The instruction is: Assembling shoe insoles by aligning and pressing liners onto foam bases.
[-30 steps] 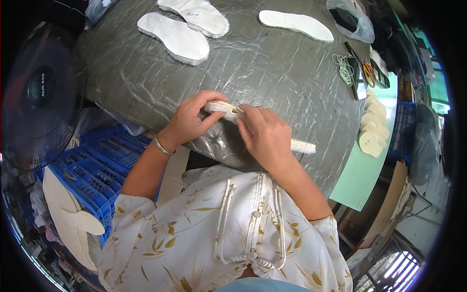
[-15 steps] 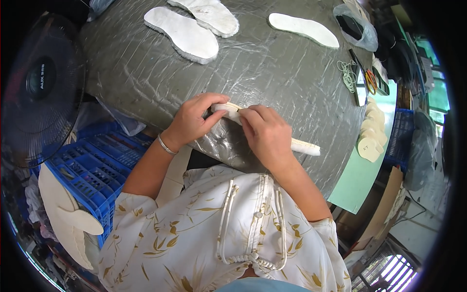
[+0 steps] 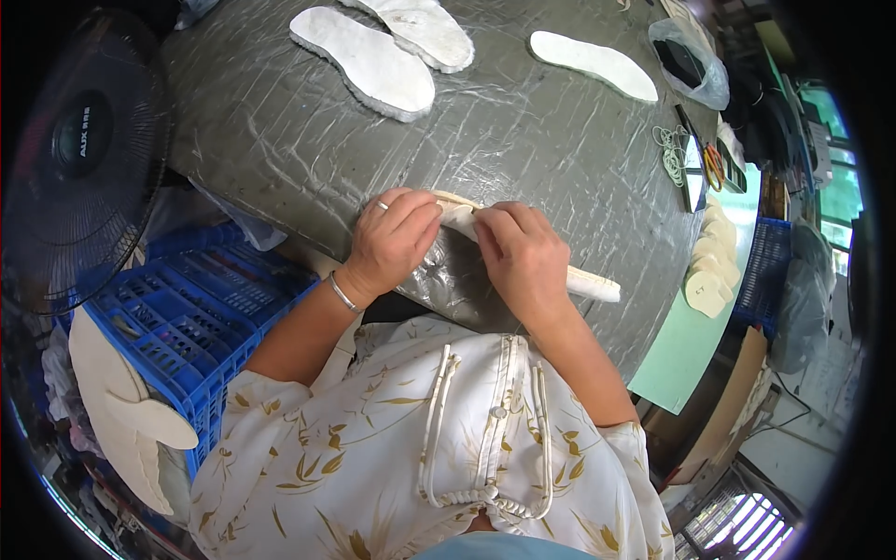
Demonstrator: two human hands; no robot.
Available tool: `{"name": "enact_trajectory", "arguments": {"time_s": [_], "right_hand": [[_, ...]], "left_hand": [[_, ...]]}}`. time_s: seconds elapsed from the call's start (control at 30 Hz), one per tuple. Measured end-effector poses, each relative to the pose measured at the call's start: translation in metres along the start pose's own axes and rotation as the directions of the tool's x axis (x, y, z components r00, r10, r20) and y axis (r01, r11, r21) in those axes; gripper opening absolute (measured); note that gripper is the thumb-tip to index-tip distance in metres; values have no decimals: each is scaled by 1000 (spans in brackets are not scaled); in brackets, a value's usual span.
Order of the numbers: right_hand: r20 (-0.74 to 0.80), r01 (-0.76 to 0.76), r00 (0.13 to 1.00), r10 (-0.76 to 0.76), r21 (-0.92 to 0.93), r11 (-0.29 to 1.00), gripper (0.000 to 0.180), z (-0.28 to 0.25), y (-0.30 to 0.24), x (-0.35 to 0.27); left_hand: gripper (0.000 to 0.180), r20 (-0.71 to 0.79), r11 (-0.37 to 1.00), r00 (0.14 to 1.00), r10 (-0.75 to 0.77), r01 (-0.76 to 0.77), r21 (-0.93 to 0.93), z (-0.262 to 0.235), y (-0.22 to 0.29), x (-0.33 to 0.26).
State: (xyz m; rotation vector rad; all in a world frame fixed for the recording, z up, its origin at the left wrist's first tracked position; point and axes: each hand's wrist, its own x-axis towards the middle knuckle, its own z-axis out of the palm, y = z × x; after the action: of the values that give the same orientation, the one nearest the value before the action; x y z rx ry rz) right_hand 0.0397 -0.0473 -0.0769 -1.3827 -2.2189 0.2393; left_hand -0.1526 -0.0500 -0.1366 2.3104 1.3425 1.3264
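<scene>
A long white insole (image 3: 595, 284) with a cream edge lies slantwise near the table's front edge, seen nearly side-on. At its left end my left hand (image 3: 394, 241) is closed, its fingertips and thumb pinching the edge. A little to the right, my right hand (image 3: 527, 257) grips the same edge between thumb and fingers. My right hand covers the insole's middle, and its right end sticks out past the wrist. A short stretch of white padding and cream rim shows between both hands.
Fleecy white insoles (image 3: 369, 65) lie at the back left, another insole (image 3: 595, 63) at the back right. Scissors (image 3: 714, 166), a string bundle (image 3: 670, 154) and stacked cream pieces (image 3: 709, 287) are along the right. A fan (image 3: 84, 140) and blue crates (image 3: 177, 327) stand at left.
My left hand has turned over, so its back and ring now face up and its fingers have curled closer on the insole. My right hand stays pinched. The whole view has shifted slightly.
</scene>
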Motion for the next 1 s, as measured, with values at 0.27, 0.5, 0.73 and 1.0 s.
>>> {"name": "enact_trajectory", "arguments": {"time_s": [0.27, 0.5, 0.73, 1.0], "right_hand": [[9, 9, 1000, -8, -16, 1000, 7, 1, 0, -1], [2, 4, 1000, -3, -17, 1000, 7, 1, 0, 0], [-8, -7, 1000, 7, -27, 1000, 6, 2, 1, 1], [-23, -67, 998, 66, -48, 997, 6, 3, 2, 3]], "left_hand": [[30, 70, 984, 982, -176, 178, -23, -2, 12, 8], [21, -51, 996, 994, -94, 94, -3, 6, 9, 2], [22, 2, 992, 992, -128, 128, 3, 6, 14, 7], [21, 126, 931, 981, -146, 180, -319, -3, -10, 4]]}}
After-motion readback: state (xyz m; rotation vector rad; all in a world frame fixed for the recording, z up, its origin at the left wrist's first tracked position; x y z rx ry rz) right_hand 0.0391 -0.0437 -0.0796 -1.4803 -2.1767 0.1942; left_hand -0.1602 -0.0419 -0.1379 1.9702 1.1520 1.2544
